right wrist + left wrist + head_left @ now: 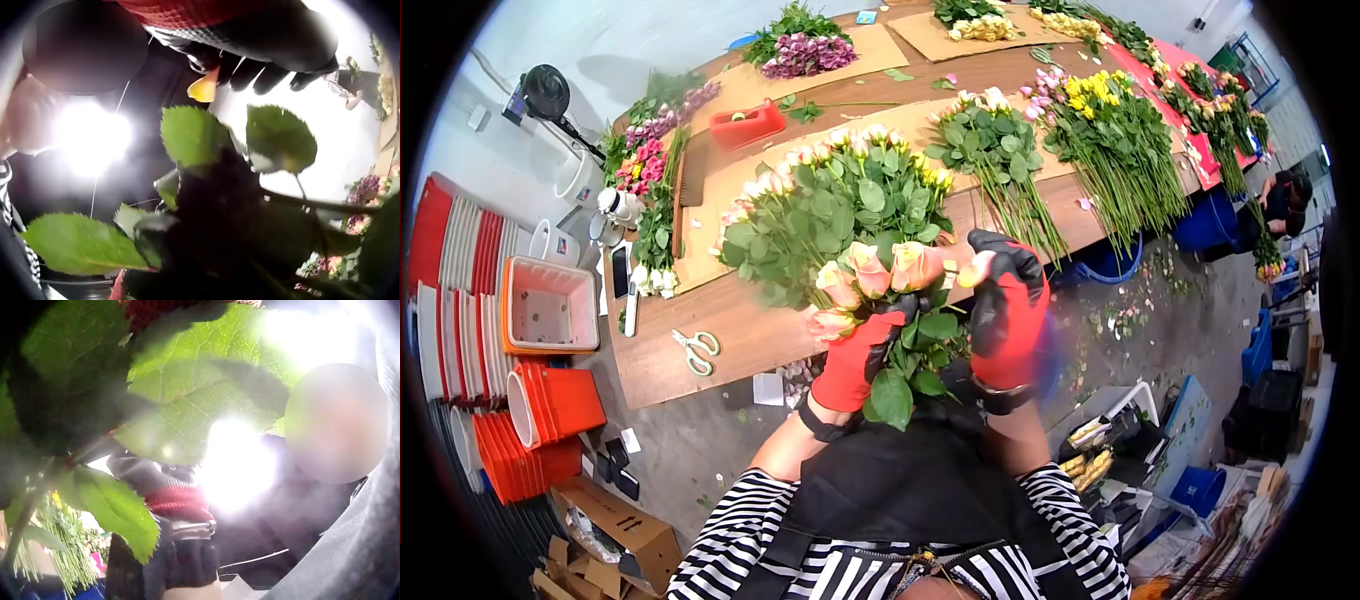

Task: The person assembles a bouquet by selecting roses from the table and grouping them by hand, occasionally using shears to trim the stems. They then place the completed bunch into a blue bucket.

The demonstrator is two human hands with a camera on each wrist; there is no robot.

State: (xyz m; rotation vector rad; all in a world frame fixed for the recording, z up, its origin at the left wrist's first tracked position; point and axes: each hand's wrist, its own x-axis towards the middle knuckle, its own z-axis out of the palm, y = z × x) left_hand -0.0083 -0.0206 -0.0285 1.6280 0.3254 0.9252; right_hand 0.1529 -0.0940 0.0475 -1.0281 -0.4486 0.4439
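Note:
My left hand (855, 365), in a red and black glove, grips the stems of several peach roses (868, 270) just below their blooms. Their leaves (892, 398) hang down in front of the black apron. Beside the blooms, my gloved right hand (1008, 310) is raised and pinches a loose peach petal (974, 269). That petal shows yellow at its base in the right wrist view (204, 87). Large leaves (206, 394) fill much of the left wrist view and hide the left fingers there.
A big bunch of pale roses (830, 210) lies on the wooden table (650, 360) just beyond my hands. Cut bunches (1115, 150) lie to the right. Green-handled scissors (697, 351) rest near the table's left corner. Orange-red crates (550, 405) stand left, a blue bucket (1115, 262) below right.

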